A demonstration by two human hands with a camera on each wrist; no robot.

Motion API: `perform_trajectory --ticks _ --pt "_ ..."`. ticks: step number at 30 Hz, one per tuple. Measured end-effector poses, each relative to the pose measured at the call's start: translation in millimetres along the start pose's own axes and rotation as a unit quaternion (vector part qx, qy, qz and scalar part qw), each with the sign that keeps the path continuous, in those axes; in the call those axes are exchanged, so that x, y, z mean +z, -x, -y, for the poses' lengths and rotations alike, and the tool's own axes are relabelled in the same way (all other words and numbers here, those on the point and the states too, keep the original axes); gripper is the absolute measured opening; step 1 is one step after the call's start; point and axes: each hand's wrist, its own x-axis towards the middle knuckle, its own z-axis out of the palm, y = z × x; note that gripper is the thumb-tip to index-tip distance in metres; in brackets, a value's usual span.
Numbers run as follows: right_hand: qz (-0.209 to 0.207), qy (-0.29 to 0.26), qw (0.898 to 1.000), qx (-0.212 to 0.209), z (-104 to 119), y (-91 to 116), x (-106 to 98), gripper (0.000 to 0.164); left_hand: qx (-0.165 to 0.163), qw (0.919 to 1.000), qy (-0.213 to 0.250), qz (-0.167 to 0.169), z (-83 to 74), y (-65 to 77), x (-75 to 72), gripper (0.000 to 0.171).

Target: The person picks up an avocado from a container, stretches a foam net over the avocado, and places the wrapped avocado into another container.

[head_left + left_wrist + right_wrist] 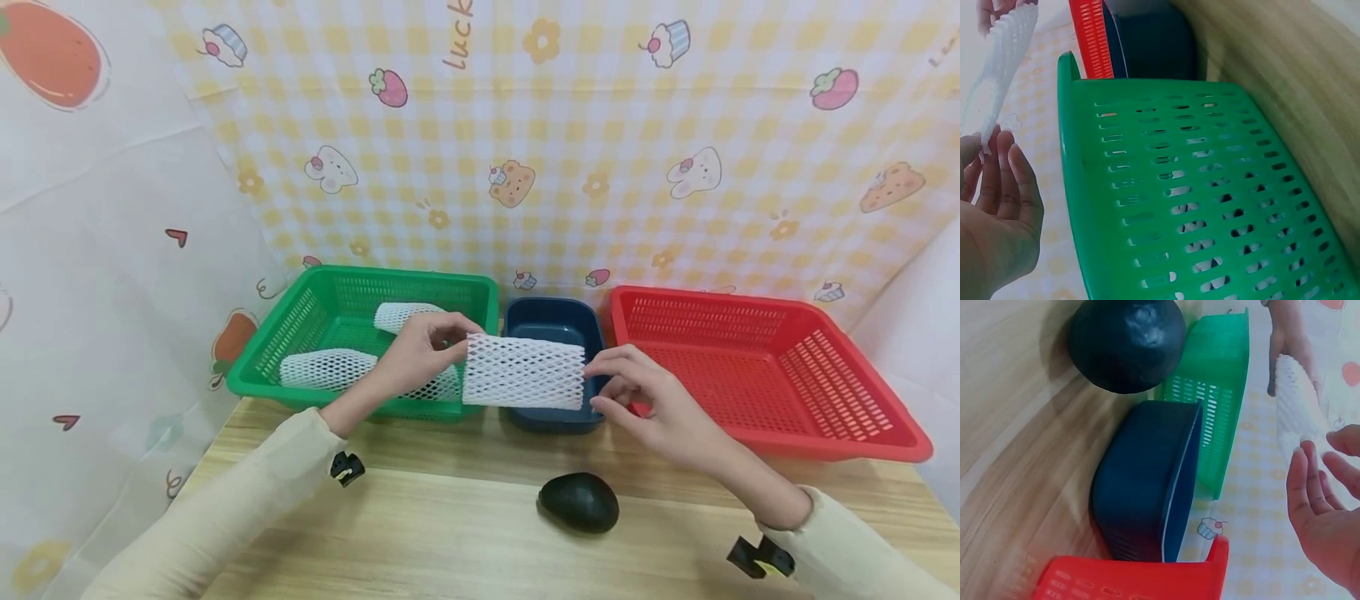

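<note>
A white foam net sleeve [523, 372], flat and roughly rectangular, is held up over the dark blue bin [553, 423]. My left hand [427, 354] pinches its left end between thumb and fingers. At its right end is my right hand [637, 400], fingertips right at the edge and the thumb apart from it. In the right wrist view the fingers [1300, 481] of that hand are loosely bent beside the sleeve [1297, 406]. A dark green avocado [579, 502] lies on the wooden table in front of the bin; it looms large in the right wrist view.
On the left stands a green basket [258, 379] with white foam net sleeves [326, 369] in it. A red basket [825, 450] stands to the right of the blue bin. Behind them hangs a yellow checked cloth [480, 225]. The wooden table [420, 533] extends toward me.
</note>
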Motion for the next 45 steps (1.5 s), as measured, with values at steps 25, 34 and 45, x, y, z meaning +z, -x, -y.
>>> perform_trajectory --ticks 25,34,45 --pt "0.353 0.052 0.932 0.056 -9 23 24 0.069 -0.004 0.9998 0.016 0.009 7.0 9.9 0.6 0.016" --pt "0.375 0.065 0.924 0.032 -12 23 35 0.059 -0.004 0.9999 0.001 0.010 8.5 12.8 1.3 0.019" --pt "0.375 0.074 0.924 0.004 -15 25 37 0.055 -0.004 0.9999 0.005 0.014 11.8 13.5 2.9 0.019"
